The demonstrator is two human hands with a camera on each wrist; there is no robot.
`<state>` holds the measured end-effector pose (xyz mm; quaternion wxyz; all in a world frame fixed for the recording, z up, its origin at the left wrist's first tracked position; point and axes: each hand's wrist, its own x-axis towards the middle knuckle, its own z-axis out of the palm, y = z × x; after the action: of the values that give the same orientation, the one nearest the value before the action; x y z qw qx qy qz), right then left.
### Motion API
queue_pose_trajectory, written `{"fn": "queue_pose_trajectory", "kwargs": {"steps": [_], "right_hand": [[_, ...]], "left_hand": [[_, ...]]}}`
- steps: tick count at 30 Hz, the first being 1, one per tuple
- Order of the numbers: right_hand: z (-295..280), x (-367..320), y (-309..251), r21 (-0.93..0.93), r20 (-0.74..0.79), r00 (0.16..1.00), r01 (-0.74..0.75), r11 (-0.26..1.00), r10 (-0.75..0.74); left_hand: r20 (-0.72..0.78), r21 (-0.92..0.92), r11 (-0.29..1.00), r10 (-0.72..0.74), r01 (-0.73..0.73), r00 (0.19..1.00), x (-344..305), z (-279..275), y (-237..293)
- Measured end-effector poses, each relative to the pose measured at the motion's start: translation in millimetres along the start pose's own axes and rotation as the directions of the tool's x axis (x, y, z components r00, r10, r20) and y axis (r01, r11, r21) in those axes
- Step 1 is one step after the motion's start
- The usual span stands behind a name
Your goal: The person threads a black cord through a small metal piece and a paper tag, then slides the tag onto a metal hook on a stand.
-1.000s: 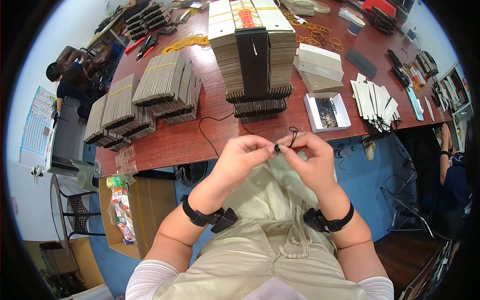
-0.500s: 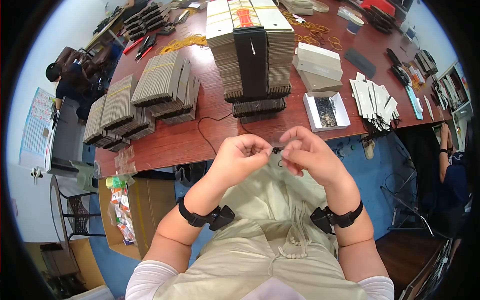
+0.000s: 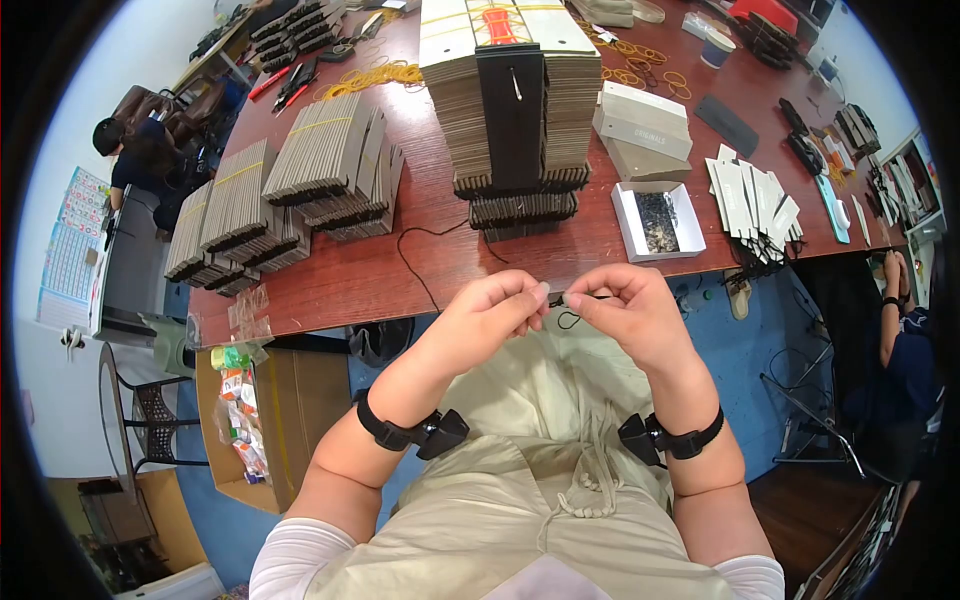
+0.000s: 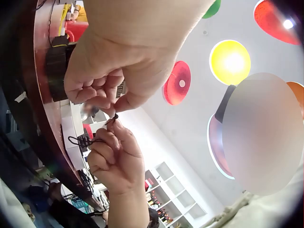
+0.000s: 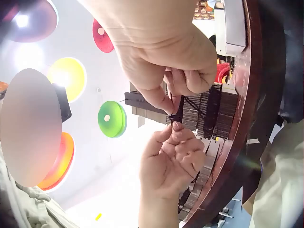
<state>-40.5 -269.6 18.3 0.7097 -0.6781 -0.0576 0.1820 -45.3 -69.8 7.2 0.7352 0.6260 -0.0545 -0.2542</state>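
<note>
A thin black cord (image 3: 569,320) runs between the two hands just off the table's front edge, its small loop hanging under the right fingertips. The left hand (image 3: 493,318) pinches one end between thumb and index finger. Close beside it, the right hand (image 3: 632,315) pinches the cord too, the fingertips nearly meeting. In the left wrist view a small black knot (image 4: 115,117) shows at the fingertips, and a longer cord loop (image 4: 78,140) sticks out by the right hand (image 4: 117,161). The right wrist view shows the left hand (image 5: 172,164) below the right, its other fingers curled.
Behind the hands stands a tall banded stack of cards (image 3: 455,120) on the red table (image 3: 330,285). More card bundles (image 3: 320,150) lie left; a white box (image 3: 627,226) of small black pieces and loose tags (image 3: 745,195) lie right. A cardboard box (image 3: 300,420) stands on the floor.
The right fingers, which were spread off the cord half a second ago, have closed to pinch it. The left hand keeps its pinch, and the small loop now hangs below the right fingertips.
</note>
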Motion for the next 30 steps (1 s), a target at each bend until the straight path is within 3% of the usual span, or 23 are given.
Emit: {"fn": "queue_pose_trajectory", "kwargs": {"steps": [6, 9, 12, 15, 16, 18, 21, 23, 25, 27, 28, 29, 30], "right_hand": [[1.1, 1.4, 1.6, 0.079, 0.009, 1.0, 0.016, 0.997, -0.017], [-1.3, -0.6, -0.4, 0.049, -0.02, 0.996, 0.089, 0.995, -0.088], [-3.0, -2.0, 1.6, -0.013, -0.054, 0.985, 0.162, 0.987, -0.162], [-15.0, -0.2, 4.8, -0.058, 0.036, 0.99, 0.139, 0.989, -0.137], [-19.2, 0.3, 3.7, -0.143, 0.059, 0.979, 0.204, 0.969, -0.197], [-25.4, 2.1, 0.5, -0.302, 0.125, 0.945, 0.326, 0.896, -0.302], [-6.3, 8.9, -15.5, -0.453, 0.401, 0.804, 0.591, 0.667, -0.44], [-8.0, 20.3, -16.0, -0.526, 0.376, 0.806, 0.592, 0.611, -0.458], [-22.7, 41.1, -24.1, -0.603, 0.344, 0.814, 0.573, 0.554, -0.468], [-46.2, 62.1, -33.5, -0.69, 0.044, 0.907, 0.33, 0.644, -0.418], [-61.5, 78.5, -35.0, -0.772, -0.073, 0.895, 0.229, 0.593, -0.441], [-78.6, 96.8, -33.8, -0.833, -0.186, 0.862, 0.116, 0.541, -0.472], [-99.3, 116.7, -27.4, -0.951, -0.117, 0.746, 0.106, 0.291, -0.655]], "left_hand": [[0.071, 0.003, 0.988, 0.153, -0.153, 0.986, 3.7, 5.0, -13.2], [0.047, 0.05, 0.961, 0.271, -0.273, 0.961, -2.7, 5.9, -14.2], [0.043, 0.048, 0.963, 0.264, -0.265, 0.964, -7.8, 7.4, -11.1], [0.062, 0.02, 0.941, 0.337, -0.339, 0.939, -8.7, -6.5, -16.8], [0.158, -0.002, 0.906, 0.418, -0.423, 0.895, -4.8, -16.2, -16.9], [0.198, -0.22, 0.88, 0.462, -0.42, 0.865, 8.1, -13.5, -21.3], [0.215, -0.427, 0.901, 0.184, -0.077, 0.959, 16.9, 0.7, -16.8], [0.191, -0.418, 0.884, -0.142, 0.211, 0.971, 24.2, 7.1, -12.8], [0.199, -0.338, 0.905, -0.2, 0.258, 0.959, 29.6, 3.5, -13.7], [0.136, -0.258, 0.922, -0.262, 0.29, 0.955, 30.5, 0.3, -10.0], [0.183, -0.273, 0.924, -0.224, 0.269, 0.957, 31.7, -3.3, -12.2], [0.229, -0.286, 0.926, -0.185, 0.248, 0.956, 33.6, -7.3, -15.6], [0.275, -0.298, 0.927, -0.143, 0.226, 0.951, 35.3, -9.8, -16.9]]}}
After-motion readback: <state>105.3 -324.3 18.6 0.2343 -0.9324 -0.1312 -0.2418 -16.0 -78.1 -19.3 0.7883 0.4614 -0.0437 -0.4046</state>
